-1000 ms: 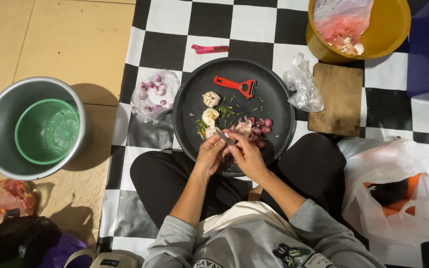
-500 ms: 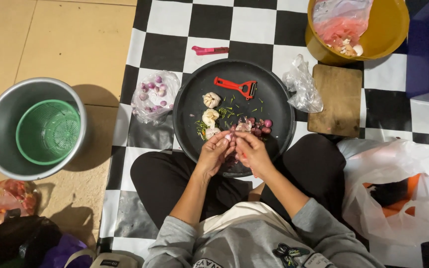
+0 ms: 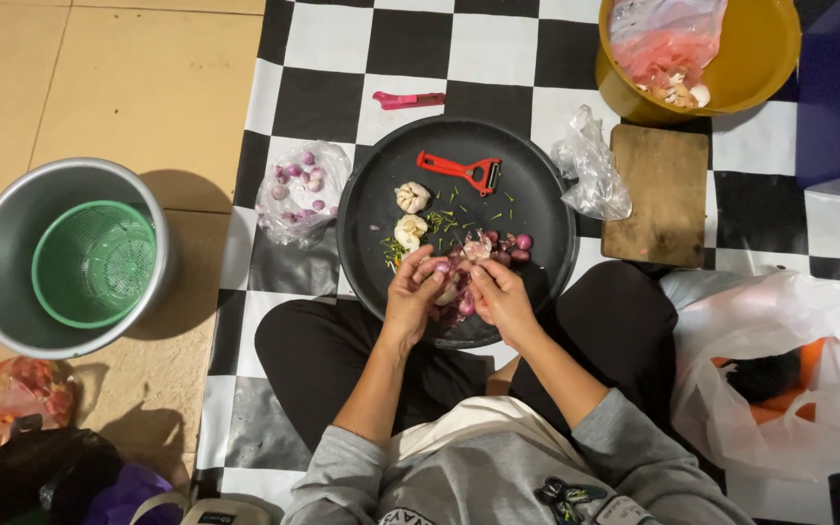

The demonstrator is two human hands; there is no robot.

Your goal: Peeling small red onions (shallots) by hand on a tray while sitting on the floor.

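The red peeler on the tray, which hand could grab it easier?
Probably the right hand. The red peeler lies up and slightly toward its side of the black tray, while the left hand sits farther over.

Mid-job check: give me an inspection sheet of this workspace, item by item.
Surface: checkered mat on tan floor.
Job's things: round black tray on lap with shallots, garlic heads, red peeler.
Clutter: bagged shallots, wooden board, yellow bowl, pink knife, white bags.
Grippers: left hand and right hand together on a small shallot.
Cables: nothing seen.
Surroundings: steel bucket holding green basket.
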